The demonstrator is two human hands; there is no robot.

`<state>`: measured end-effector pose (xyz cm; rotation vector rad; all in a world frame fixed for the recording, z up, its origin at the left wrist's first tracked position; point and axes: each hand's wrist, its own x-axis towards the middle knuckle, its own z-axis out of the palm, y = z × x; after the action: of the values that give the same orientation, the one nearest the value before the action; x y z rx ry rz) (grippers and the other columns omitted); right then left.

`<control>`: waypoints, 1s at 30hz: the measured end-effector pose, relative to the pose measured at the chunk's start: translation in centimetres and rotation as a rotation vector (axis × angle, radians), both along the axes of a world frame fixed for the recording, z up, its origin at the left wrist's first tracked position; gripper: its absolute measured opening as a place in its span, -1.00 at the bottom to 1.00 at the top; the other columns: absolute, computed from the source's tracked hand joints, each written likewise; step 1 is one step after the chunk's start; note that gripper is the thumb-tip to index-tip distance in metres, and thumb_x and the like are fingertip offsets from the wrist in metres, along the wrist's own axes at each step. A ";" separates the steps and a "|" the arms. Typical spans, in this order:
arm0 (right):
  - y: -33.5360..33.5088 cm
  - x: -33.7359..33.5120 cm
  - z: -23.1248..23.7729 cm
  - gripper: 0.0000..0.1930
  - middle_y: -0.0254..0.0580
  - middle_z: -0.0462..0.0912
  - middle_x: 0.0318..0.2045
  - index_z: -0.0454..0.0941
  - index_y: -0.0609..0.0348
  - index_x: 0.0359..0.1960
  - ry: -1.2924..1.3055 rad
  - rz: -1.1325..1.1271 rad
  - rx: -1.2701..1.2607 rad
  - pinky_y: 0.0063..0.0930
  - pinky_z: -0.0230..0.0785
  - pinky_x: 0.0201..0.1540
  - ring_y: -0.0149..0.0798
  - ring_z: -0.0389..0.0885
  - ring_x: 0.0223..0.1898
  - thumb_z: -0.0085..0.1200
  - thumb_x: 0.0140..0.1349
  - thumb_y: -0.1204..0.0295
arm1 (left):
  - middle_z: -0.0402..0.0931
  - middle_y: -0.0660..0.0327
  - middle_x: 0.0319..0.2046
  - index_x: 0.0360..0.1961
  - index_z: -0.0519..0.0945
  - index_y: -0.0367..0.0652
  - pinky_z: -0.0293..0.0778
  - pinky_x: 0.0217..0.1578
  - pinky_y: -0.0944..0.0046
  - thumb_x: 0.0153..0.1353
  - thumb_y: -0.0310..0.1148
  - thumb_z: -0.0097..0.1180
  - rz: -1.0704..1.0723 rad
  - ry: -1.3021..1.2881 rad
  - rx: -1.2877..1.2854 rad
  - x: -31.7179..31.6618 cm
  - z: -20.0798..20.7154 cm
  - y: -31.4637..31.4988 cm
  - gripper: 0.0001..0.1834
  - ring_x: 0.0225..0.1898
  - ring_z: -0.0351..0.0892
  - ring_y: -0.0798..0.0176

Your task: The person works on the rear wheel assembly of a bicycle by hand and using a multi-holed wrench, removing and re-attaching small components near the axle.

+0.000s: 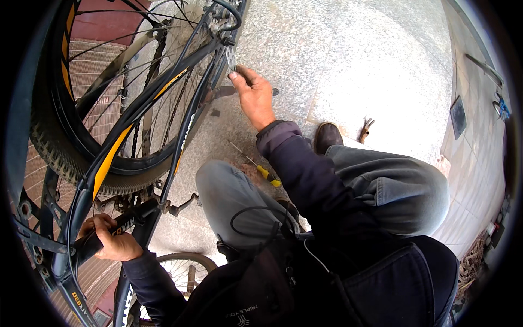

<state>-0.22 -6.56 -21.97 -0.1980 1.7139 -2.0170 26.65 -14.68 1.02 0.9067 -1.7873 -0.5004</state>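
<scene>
L hand [117, 244] wrapped round blk tube [145, 211] of bike frame [110, 158]; R hand [254, 97], up & to the right of that grip, pinching slim silver metal pc [231, 59] nr wheel axle, just past fingertips. Yellow-handled screwdriver [267, 175] on flr [348, 60], below R hand.

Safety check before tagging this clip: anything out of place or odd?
Mainly a yellow-handled screwdriver, loose on the floor between the person's legs, and a small tool beside the dark boot. Odd because both lie where they might get underfoot. No clear damage shows on the bicycle, though parts are hidden.
</scene>
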 end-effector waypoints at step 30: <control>-0.6 -1.1 6.1 -0.72 -0.18 0.57 -0.59 0.53 0.42 -0.41 -0.397 0.024 -0.229 -0.58 0.35 -0.59 -0.45 0.48 -0.63 0.02 0.21 0.34 | 0.34 0.16 -0.54 -0.32 0.39 -0.29 0.17 -0.67 0.46 -0.01 -0.63 -0.04 0.001 -0.004 -0.004 -0.6 0.0 0.2 -0.82 -0.65 0.30 0.37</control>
<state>-1.32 -7.19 -15.91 0.1029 1.2337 -2.0649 26.07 -14.49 1.06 0.9063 -1.7914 -0.4943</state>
